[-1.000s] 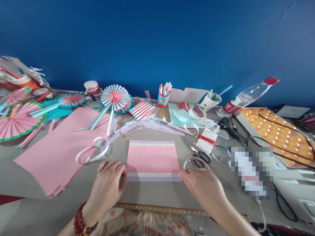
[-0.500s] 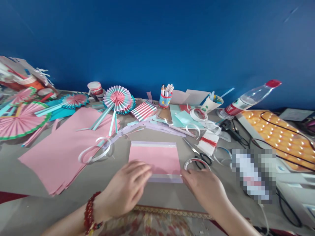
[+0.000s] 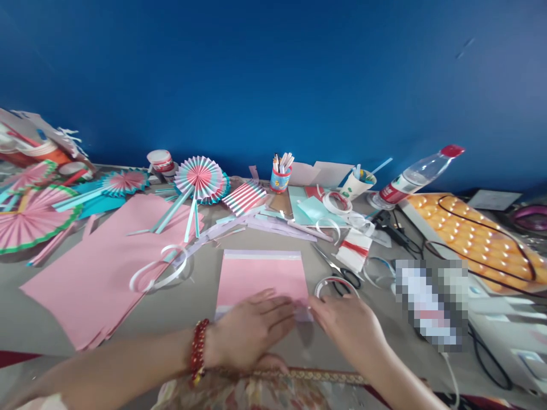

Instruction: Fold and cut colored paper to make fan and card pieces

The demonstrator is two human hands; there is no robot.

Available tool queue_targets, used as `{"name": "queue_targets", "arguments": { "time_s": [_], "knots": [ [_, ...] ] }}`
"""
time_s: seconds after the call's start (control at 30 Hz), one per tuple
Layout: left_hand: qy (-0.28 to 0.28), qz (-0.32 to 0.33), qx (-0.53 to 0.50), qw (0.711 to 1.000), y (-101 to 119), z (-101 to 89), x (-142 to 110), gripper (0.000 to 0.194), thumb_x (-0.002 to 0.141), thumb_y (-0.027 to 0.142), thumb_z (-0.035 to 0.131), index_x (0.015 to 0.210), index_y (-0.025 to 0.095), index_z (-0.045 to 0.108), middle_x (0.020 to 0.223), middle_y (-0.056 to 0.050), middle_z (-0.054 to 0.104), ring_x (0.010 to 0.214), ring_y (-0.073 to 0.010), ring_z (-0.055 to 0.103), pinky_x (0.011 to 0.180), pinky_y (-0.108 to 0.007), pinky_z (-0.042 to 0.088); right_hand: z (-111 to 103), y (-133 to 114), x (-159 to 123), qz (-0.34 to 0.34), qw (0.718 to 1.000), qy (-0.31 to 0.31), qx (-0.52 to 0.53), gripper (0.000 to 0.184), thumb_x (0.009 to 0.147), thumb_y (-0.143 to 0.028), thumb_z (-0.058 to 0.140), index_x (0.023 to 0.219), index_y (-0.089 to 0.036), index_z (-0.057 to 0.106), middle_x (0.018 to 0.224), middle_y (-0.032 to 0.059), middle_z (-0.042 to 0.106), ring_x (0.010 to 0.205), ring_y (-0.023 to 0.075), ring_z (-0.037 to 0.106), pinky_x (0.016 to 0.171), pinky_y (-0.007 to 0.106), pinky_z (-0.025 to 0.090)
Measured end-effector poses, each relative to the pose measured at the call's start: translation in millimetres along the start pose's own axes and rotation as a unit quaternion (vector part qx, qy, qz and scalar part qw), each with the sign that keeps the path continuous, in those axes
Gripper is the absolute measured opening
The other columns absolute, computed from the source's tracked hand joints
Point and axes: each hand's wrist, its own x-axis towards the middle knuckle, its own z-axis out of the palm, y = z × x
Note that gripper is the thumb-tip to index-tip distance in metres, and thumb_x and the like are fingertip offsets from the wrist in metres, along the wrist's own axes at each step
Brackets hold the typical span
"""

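Note:
A pink paper sheet (image 3: 260,279) lies flat in front of me, with pale lilac strips along its far and near edges. My left hand (image 3: 256,330) rests palm down across the near strip, fingers stretched out to the right, a red beaded bracelet on its wrist. At the sheet's near right corner is my right hand (image 3: 346,319), its fingers closed together; what lies between the fingertips is hidden. Just beyond that hand lies a tape roll (image 3: 318,287), partly covering the black handles of the scissors (image 3: 329,259).
Larger pink sheets (image 3: 98,262) and a curled white strip (image 3: 141,273) lie left. Behind stand folded paper fans (image 3: 199,177), a pen cup (image 3: 280,179) and a tilted plastic bottle (image 3: 416,176). Red thread (image 3: 355,248), cables and an orange padded panel (image 3: 470,233) occupy the right.
My left hand has slid right along the near strip and flattened over it. My right hand stays at the right corner. The whole view has shifted slightly.

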Motion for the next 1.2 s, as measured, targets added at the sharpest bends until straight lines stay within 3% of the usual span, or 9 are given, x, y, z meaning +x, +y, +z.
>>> {"name": "queue_targets", "arguments": {
  "time_s": [0.1,0.23,0.6,0.9,1.2],
  "knots": [
    [0.032,0.059,-0.004,0.998,-4.8,8.5,22.5,0.043,0.1,0.04,0.039,0.126,0.011,0.057,0.137,-0.012,0.056,0.129,-0.0228,0.046,0.111,-0.035,0.034,0.0,0.3,-0.6,0.009,1.0,-0.014,0.001,0.018,0.084,-0.01,0.064,0.089,-0.026,0.067,0.069,-0.0011,0.071,0.06,0.0187,0.068,0.055,0.03,0.028],
    [0.036,0.108,0.017,0.993,-16.0,23.6,33.0,0.032,0.102,0.027,0.037,0.116,0.013,0.063,0.132,-0.008,0.06,0.122,-0.0205,0.05,0.109,-0.031,0.035,4.9,3.7,-4.5,0.014,1.0,-0.008,0.007,0.015,0.084,-0.015,0.065,0.091,-0.027,0.067,0.071,-0.0007,0.071,0.061,0.0181,0.067,0.057,0.031,0.029],
    [0.01,0.107,0.035,0.994,-18.0,30.8,29.0,0.04,0.102,0.028,0.034,0.131,0.009,0.053,0.141,-0.011,0.052,0.128,-0.0216,0.045,0.108,-0.033,0.036,24.1,9.8,-14.4,-0.007,0.996,0.091,0.026,0.012,0.082,-0.014,0.064,0.087,-0.025,0.061,0.068,-0.0033,0.065,0.059,0.0164,0.06,0.061,0.032,0.028],
    [0.001,0.076,0.065,0.995,-13.4,26.5,29.3,0.042,0.101,0.035,0.038,0.135,0.014,0.05,0.142,-0.008,0.051,0.126,-0.0209,0.045,0.103,-0.033,0.039,34.9,7.8,-17.4,-0.021,0.986,0.154,0.052,0.015,0.08,-0.009,0.059,0.083,-0.023,0.057,0.068,-0.0042,0.062,0.056,0.0133,0.051,0.058,0.031,0.024],
    [0.003,0.066,0.063,0.996,-12.2,21.0,30.4,0.046,0.101,0.043,0.034,0.133,0.015,0.053,0.142,-0.008,0.052,0.121,-0.0223,0.048,0.112,-0.035,0.027,48.1,4.2,-25.9,-0.031,0.973,0.205,0.099,0.023,0.083,-0.004,0.046,0.075,-0.023,0.057,0.068,-0.0018,0.059,0.058,0.0159,0.046,0.063,0.031,0.026]
  ]
}}
